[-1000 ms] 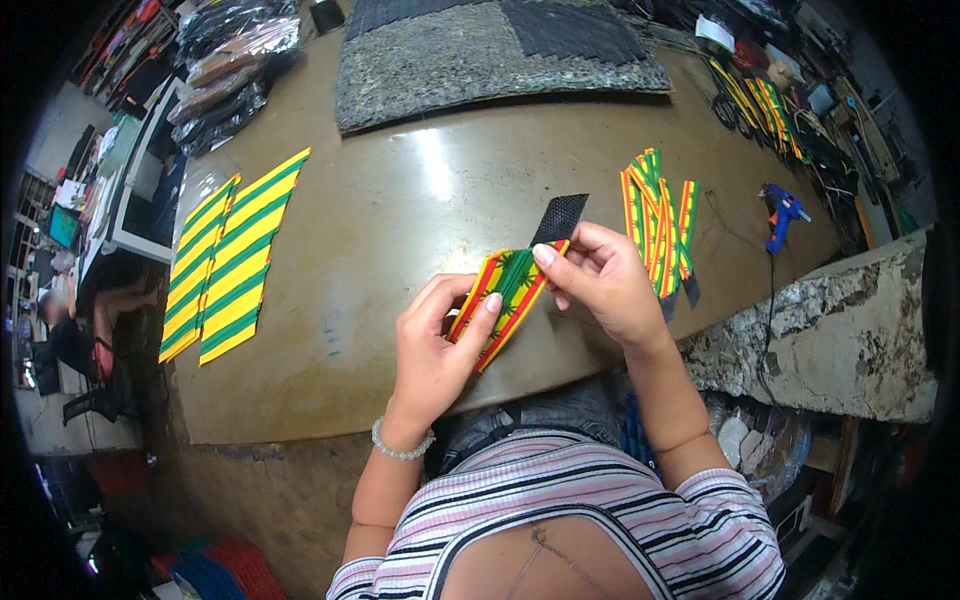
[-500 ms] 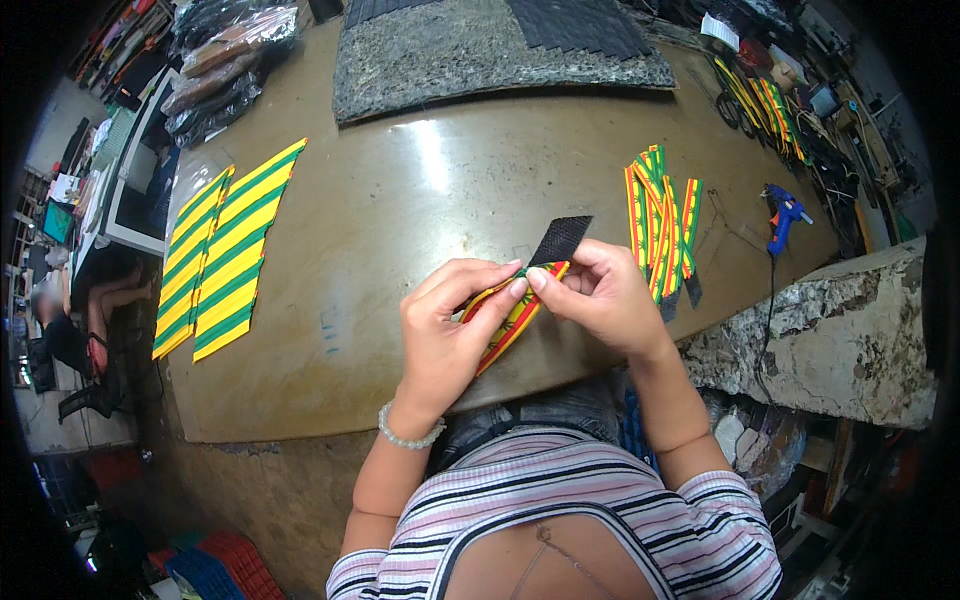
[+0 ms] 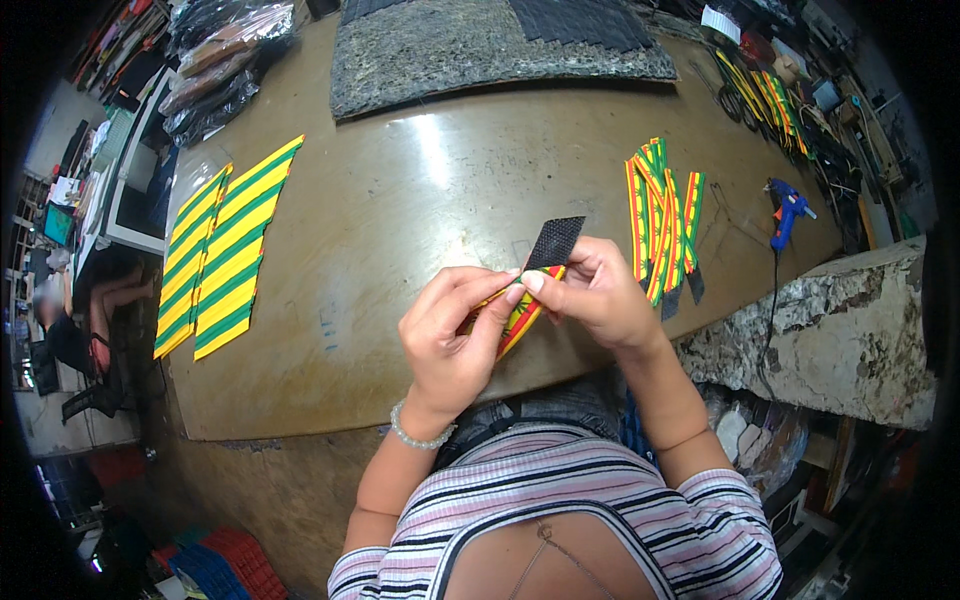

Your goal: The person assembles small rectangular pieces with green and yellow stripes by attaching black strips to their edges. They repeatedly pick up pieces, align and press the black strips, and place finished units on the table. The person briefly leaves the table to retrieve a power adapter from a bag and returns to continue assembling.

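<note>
1. Held up between both hands, above the near edge of a brown table: a printed fabric strip in red, yellow and green, with black mesh webbing jutting from its far end.
2. Probably light, soft and easy to bend along the fabric, rather stiffer at the webbing; unlikely to break or slip much. Best gripped flat by the edges, close to where fabric meets mesh. Impossible to tell whether joined there or only tucked in.
3. Pinching the fabric near its upper end between thumb and fingertips: the left hand. Pinching right beside, at the base of the webbing, thumb over curled fingers: the right hand.
4. Underneath, smooth and glossy, marked by a bright streak of reflected light: the tabletop.
5. Towards the right: a loose pile of similar strips, then a blue glue gun, cord trailing down across a rough concrete ledge.
6. Towards the left: two yellow-and-green striped panels, side by side.
7. Along the far side: a mottled grey board and, left of it, plastic-wrapped bundles.
8. Beyond, at far left: a seated person amid workshop clutter.
</note>
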The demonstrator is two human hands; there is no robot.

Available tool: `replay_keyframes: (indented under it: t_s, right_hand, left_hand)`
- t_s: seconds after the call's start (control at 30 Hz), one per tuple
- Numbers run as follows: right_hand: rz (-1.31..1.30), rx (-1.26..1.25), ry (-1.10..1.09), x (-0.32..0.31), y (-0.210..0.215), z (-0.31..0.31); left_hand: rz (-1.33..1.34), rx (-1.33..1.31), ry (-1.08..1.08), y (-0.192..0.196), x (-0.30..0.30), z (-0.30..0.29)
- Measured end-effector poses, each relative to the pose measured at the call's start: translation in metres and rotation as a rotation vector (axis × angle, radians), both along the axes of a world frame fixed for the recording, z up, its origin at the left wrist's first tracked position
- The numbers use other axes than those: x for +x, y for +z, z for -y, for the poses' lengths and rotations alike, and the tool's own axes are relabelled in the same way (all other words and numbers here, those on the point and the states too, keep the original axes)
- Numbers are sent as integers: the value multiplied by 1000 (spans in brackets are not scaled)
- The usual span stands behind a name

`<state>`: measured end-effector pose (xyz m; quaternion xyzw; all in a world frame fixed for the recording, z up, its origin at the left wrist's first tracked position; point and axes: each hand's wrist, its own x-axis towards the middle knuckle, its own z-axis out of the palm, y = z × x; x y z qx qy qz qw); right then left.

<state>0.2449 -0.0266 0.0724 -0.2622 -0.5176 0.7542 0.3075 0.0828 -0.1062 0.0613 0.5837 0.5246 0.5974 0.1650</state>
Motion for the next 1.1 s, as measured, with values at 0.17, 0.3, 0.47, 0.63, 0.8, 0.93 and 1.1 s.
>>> replay_keyframes:
  t_s: [0.17,0.3,0.47,0.63,0.8,0.93,1.1]
  right_hand:
    - [-70,-148,18,-1,-21,-2]
    - [-115,-310,-11,-6,-41,-9]
    - [145,-59,-297,-7,-56,-46]
    - [284,38,-426,5,-69,-71]
    - [577,48,-320,5,-56,-61]
    - [1318,813,-554,-2,-28,-38]
    - [642,1342,135,-44,-36,-6]
  left_hand:
    - [-208,173,85,-13,6,-4]
    - [-273,307,1,-15,0,-6]
    - [187,319,-425,7,-29,34]
    - [552,535,-516,30,-79,74]
    - [873,177,140,-10,-104,28]
    - [604,-316,530,-43,-109,-2]
    - [-849,-503,321,-48,-93,40]
